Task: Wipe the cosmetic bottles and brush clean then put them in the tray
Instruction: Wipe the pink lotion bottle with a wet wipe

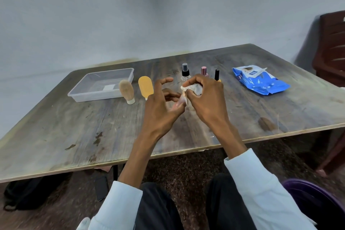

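In the head view, a crumpled white wet wipe (194, 87) was gripped in the curled fingers of the right hand (205, 97), above the worn grey wooden table (74, 136). A small clear object (180, 101), too blurred to name, was pinched at the fingertips of the left hand (160, 104), touching the wipe. Left of the hands stood a beige tube on its white cap (127, 90) and an orange oval brush (145, 85); farther left lay the clear plastic tray (89, 97). Behind the hands stood a clear spray bottle with black top (185, 72), a pink-capped bottle (203, 71) and a black-capped bottle (217, 74).

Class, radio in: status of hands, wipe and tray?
Right hand grips crumpled white wipe; left hand pinches its corner. Clear plastic tray holds no cosmetics. Nothing blocking.
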